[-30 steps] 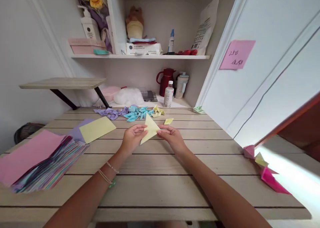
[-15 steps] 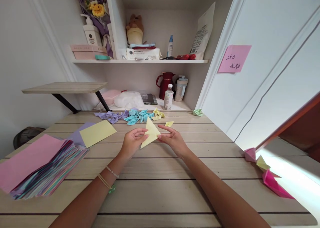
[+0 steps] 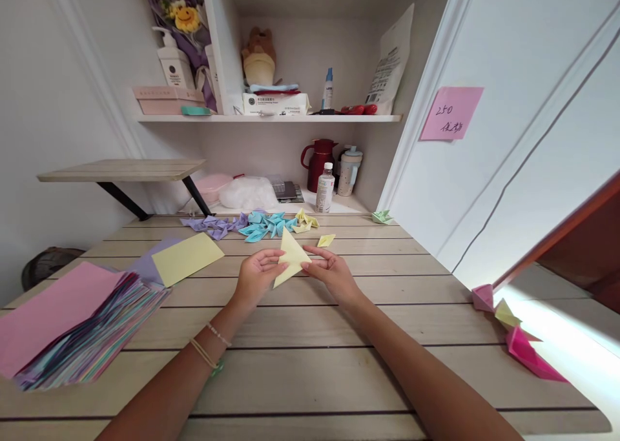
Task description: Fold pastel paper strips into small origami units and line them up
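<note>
Folded yellow paper [image 3: 292, 256], roughly triangular, up between both hands, above the table. Left hand [image 3: 256, 274]: thumb in front, fingers curled behind, pinched closed on the paper's left edge. Right hand [image 3: 334, 273]: thumb over the right corner, forefinger beyond it, hardly any gap, corner caught between; other fingers bent. Paper sits between the two sets of fingertips, one point sticking out past them away from the person, another reaching down toward the person.

Just beyond right hand, flat on table: small yellow folded piece [image 3: 326, 240]. Table [image 3: 310, 376] is pale wood slats, dark gaps. Toward back edge, cluster of folded paper: purple pieces [image 3: 213, 226], turquoise pieces [image 3: 268, 225], yellow pieces [image 3: 306, 220]. Green folded piece [image 3: 382, 217] at back right. Left side: multicolored paper stack [image 3: 97, 338], pink on top; near it yellow sheet [image 3: 188, 258] overlapping purple sheet [image 3: 149, 261]. Right edge: pink, yellow, magenta folded pieces, magenta one [image 3: 533, 356] nearest the person.

Room: white shelving [image 3: 276, 119] behind; below it clear bottle [image 3: 325, 189], dark red jug [image 3: 320, 164], lidded cup [image 3: 349, 173]. Plush toy [image 3: 259, 57] on upper shelf. Pink note [image 3: 451, 113], handwritten "250", on right wall.
</note>
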A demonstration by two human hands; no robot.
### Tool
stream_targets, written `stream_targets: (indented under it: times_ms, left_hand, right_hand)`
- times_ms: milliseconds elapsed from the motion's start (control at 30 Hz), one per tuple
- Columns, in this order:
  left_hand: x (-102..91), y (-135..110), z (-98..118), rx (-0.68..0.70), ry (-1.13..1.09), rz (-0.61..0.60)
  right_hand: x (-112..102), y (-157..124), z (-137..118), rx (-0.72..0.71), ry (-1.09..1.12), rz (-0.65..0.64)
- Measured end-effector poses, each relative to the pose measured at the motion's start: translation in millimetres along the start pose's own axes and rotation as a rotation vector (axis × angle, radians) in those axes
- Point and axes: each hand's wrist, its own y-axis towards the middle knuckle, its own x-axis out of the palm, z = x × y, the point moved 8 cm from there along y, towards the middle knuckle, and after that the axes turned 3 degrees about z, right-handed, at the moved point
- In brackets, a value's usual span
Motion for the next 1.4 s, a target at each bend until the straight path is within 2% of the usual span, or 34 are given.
stream_targets:
  times_ms: [233,567,700,867,1033,1167,1300,1400]
  left_hand:
    - [-0.5,0,0,-0.022,-0.021,-0.015]
    - [-3.1,0,5,0.011,-0.021,0.018]
    - [-1.8,1,3,0.002,-0.001,-0.006]
    - [1.6,1,-2,-0.048,0.014,-0.066]
    - [10.5,-4,-1,-0.087,-0.016,-0.14]
    - [11.1,-6,-1,-0.091,-0.011,-0.123]
    - [7.5,-5,-1,-0.101,0.033,-0.111]
    - [6.0,-4,1,-0.091,0.067,-0.13]
  right_hand:
    - [-5,1,4,0.081,0.026,0.029]
    - [-7,0,1,0.082,0.032,0.038]
    - [-8,1,1,0.092,0.045,0.022]
    - [-4,1,1,0.111,0.013,-0.021]
    - [2,-1,-1,0.057,-0.166,-0.06]
    - [2,-2,1,0.031,-0.231,-0.071]
    - [6,-2,6,0.08,-0.227,-0.137]
    - [10,-6,7,0.145,-0.241,-0.24]
